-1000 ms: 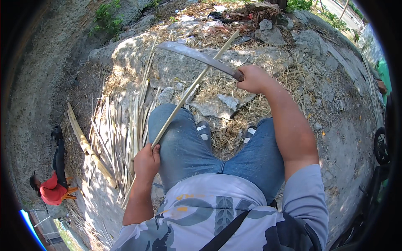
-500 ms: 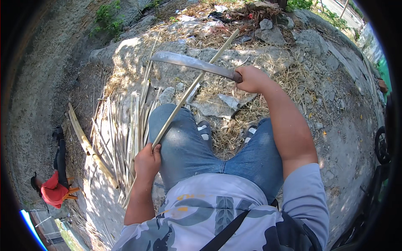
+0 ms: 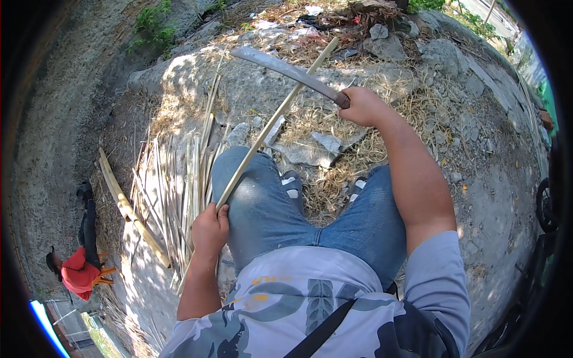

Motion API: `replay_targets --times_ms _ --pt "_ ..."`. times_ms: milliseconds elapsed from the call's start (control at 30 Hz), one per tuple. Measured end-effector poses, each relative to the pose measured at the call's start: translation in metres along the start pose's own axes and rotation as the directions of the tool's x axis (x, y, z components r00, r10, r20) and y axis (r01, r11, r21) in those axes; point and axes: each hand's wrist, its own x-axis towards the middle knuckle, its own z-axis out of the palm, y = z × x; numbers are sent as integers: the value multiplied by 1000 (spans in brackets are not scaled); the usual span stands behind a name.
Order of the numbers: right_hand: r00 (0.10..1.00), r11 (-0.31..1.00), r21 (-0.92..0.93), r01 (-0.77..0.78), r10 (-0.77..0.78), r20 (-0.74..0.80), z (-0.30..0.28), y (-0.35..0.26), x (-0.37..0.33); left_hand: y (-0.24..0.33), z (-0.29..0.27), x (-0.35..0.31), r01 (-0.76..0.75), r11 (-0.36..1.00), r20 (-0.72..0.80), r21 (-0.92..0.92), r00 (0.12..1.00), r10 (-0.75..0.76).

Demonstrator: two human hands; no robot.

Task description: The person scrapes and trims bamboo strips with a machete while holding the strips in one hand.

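Note:
My left hand [image 3: 210, 228] is closed around the lower part of a long, pale bamboo strip [image 3: 260, 138]. The strip slants over my left thigh, its far end up and to the right. In my right hand [image 3: 362, 107] I grip the dark handle of a machete [image 3: 280, 67] with a long, slightly curved blade. The blade crosses the strip near its far end; whether the two touch I cannot tell. Part of the strip's near end is hidden behind my left hand and forearm.
Many split bamboo strips [image 3: 190, 173] lie on the ground left of my leg. Beside them are thicker bamboo pieces [image 3: 132, 210]. A person in red [image 3: 80, 269] sits on an orange stool at far left. Broken rock slabs [image 3: 310, 153] and dry husks lie ahead of my feet.
The machete has moved up and to the right along the strip, with its tip raised. My left hand and the bamboo strip have barely shifted.

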Motion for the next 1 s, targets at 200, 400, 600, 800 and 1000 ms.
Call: replay_targets --times_ms 200,400,600,800,1000 --pt "992 991 -59 123 -121 44 -2 -12 -4 1 0 -1 -22 1000 -23 7 999 22" --pt "976 960 -183 210 -195 94 3 -16 -6 -1 2 0 20 998 -5 51 1000 -20" --pt "981 980 -105 170 -159 114 10 -7 -1 0 -1 0 -27 999 -32 18 999 28" --pt "986 984 -147 100 -78 146 1 -16 -4 0 -1 0 -36 999 -48 9 998 37" --pt "984 984 -142 108 -85 157 4 -9 -1 -2 2 1 -61 998 -63 -3 996 60"
